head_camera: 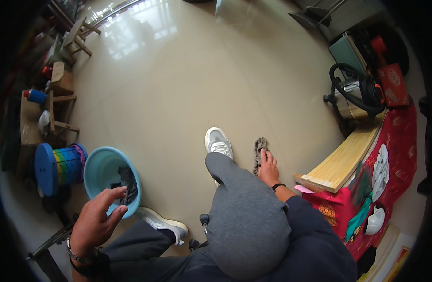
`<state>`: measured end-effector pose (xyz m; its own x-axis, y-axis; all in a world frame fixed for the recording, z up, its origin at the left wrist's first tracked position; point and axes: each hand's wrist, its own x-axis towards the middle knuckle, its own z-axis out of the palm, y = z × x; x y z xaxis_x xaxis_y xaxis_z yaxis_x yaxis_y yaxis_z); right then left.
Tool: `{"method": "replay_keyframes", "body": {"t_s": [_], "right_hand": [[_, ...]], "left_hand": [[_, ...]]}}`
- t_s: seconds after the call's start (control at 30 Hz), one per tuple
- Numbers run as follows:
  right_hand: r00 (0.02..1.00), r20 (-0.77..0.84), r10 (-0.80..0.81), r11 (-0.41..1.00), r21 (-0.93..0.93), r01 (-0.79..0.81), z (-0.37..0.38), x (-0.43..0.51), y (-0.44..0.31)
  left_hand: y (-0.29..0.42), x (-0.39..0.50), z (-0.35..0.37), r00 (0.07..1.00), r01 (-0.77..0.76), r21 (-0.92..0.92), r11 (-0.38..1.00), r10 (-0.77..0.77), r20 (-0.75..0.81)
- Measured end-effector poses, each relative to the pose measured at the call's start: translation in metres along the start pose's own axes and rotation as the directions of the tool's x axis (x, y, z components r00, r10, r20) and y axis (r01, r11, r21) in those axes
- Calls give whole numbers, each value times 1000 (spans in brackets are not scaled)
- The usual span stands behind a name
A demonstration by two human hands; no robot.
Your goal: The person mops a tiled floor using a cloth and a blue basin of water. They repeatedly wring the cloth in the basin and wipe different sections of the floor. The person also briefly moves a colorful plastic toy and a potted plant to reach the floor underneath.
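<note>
My left hand [99, 218] is raised near the rim of a light blue plastic basin [96, 165], thumb and fingers apart with nothing between them. Dark grey cloth [129, 183] lies inside the basin. Down at my right side, my right hand [269, 171] has its fingers on a crumpled brown-grey cloth [260, 144]; from this view I cannot tell whether it grips the cloth or rests on it. The cloth is beside my white and grey sneaker [218, 141]. A grey cap [251, 222] covers the lower middle of the view.
At the left stand a blue stool with coloured bands [47, 169] and wooden stools [73, 37]. On the right are a canister vacuum cleaner [353, 95], a light wooden board [342, 158] and red patterned fabric [399, 151] bearing cloths. Glossy beige tiled floor [180, 81] lies ahead.
</note>
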<state>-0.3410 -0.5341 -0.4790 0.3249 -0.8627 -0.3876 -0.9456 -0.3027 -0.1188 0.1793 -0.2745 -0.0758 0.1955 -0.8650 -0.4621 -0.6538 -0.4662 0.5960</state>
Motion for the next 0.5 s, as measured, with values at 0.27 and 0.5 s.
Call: {"method": "replay_keyframes", "body": {"t_s": [0.27,0.5], "right_hand": [[999,27,41,999,34,-41,25,-33,7],[998,59,2,1000,4,-2,67,-137,21]], "left_hand": [[78,-78,7,983,-156,283,946,176,-48],[81,-143,35,978,-174,339,924,202,-49]]}}
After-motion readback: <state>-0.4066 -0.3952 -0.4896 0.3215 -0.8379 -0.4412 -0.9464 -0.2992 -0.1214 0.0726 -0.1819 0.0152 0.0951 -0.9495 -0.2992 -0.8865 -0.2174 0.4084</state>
